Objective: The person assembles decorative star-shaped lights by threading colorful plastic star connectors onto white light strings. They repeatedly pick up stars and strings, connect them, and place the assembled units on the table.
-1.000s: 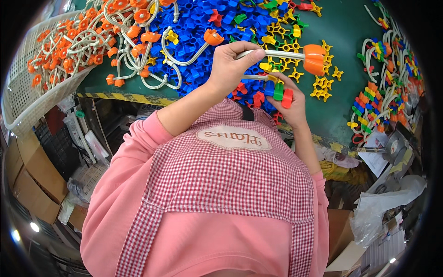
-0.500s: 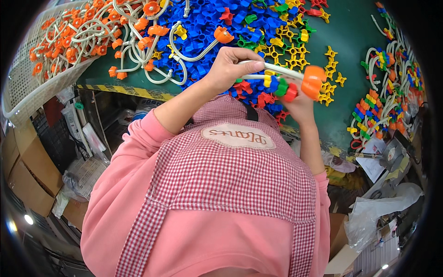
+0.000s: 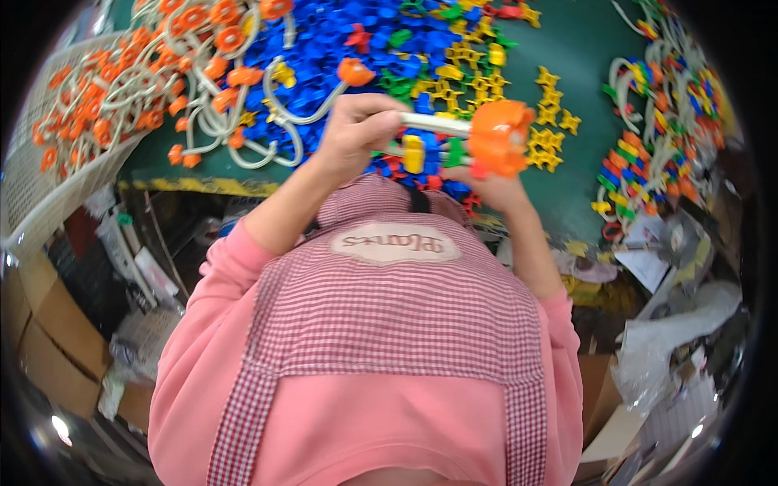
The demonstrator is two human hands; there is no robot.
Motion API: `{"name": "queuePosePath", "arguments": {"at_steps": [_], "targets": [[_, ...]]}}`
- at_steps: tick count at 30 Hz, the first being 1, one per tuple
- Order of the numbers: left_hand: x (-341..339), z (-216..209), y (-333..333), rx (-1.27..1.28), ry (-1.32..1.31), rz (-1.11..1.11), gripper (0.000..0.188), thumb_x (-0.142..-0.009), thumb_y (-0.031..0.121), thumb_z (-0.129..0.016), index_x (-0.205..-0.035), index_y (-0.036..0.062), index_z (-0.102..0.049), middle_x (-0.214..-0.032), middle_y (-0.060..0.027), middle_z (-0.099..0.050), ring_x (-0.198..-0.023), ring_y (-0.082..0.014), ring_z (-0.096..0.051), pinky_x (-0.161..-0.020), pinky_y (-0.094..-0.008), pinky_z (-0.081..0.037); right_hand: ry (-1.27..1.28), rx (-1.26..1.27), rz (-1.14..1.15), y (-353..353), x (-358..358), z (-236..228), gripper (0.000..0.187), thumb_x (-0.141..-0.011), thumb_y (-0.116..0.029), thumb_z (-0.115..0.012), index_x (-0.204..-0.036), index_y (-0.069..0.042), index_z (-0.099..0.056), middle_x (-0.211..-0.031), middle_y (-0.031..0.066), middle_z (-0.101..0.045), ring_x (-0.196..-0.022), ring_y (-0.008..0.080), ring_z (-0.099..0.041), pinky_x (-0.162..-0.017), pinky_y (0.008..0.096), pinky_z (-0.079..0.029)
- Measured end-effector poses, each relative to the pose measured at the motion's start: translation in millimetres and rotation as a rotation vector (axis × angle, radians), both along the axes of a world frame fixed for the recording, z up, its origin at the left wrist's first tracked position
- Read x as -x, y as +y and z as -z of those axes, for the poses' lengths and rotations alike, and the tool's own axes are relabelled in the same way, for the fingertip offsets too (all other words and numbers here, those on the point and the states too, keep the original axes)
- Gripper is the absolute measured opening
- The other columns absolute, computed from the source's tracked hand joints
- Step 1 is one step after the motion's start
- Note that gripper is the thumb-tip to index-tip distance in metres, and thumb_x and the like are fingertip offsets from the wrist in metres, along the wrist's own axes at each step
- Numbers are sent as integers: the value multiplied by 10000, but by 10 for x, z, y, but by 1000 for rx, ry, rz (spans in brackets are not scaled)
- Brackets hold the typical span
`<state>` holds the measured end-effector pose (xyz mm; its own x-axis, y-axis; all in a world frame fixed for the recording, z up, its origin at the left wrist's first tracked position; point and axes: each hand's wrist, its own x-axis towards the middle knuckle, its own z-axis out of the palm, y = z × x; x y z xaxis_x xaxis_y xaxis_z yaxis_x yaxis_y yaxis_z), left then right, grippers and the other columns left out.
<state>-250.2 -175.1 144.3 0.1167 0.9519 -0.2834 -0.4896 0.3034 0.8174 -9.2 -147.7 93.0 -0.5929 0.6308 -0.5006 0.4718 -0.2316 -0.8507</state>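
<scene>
Above the green table point(image 3: 583, 49), the left hand point(image 3: 356, 130) curls its fingers around a white plastic rod with an orange flower-shaped cap point(image 3: 498, 138). The right hand point(image 3: 490, 188) supports it from below, fingers hidden. Threading coloured plastic pieces point(image 3: 425, 152) seems underway; seating the next one calls for steady alignment.

A green table point(image 3: 583, 49) is holding lots of small plastic toy parts. Blue pieces point(image 3: 340, 32) are lying in a big heap in the middle. Yellow star pieces point(image 3: 551, 105) are sitting beside them. White tubes with orange ends point(image 3: 227, 97) are lying on the left, maybe partly in a white mesh basket point(image 3: 49, 162).
</scene>
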Motion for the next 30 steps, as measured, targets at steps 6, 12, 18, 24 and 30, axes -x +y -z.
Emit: {"name": "queuePosePath", "arguments": {"at_steps": [6, 12, 18, 24, 30], "targets": [[66, 77, -70, -29, -159, -2, 306, -856, 298, -595, -926, 1, -617, -579, 37, -412, -485, -50, -343, -458, -218, -292, 163, -61, 82, -97, 205, -608, 427, -766, -169, -665, -1167, -64, -560, -1094, 83, -595, -989, 203, -585, -825, 322, -479], [-81, -72, -86, -10, -406, -96, 330, -942, 361, -471, -988, 49, -569, -538, 74, -250, -453, -48, -210, -443, -222, -186, 433, -142, 556, -360, -45, -572, 302, -851, -77, -588, -1139, 16, -590, -1111, 95, -568, -1029, 153, -551, -860, 272, -460], [-299, -194, -98, 52, -429, -190, 320, -941, 359, -480, -995, 55, -566, -515, 75, -239, -431, -47, -207, -424, -220, -171, 212, -479, 572, -449, -75, -710, 347, -729, -48, -717, -1068, -43, -644, -1076, 43, -587, -909, 95, -551, -686, 229, -474], [-854, -330, -111, -48, -556, -212, 303, -950, 366, -464, -1018, 93, -577, -529, 62, -211, -437, -55, -178, -418, -225, -173, 536, -91, 386, -390, -628, -791, 264, -760, -130, -698, -978, -4, -617, -1124, 83, -540, -1059, 132, -487, -866, 284, -411], [-1958, -176, 14, -48, -386, -339, 301, -971, 334, -432, -1105, 95, -556, -621, 41, -321, -535, -65, -295, -503, -216, -257, 563, -55, 648, -32, -1531, -711, 83, -837, -73, -626, -882, -6, -608, -703, 2, -585, -658, 55, -566, -637, 209, -470]]}}
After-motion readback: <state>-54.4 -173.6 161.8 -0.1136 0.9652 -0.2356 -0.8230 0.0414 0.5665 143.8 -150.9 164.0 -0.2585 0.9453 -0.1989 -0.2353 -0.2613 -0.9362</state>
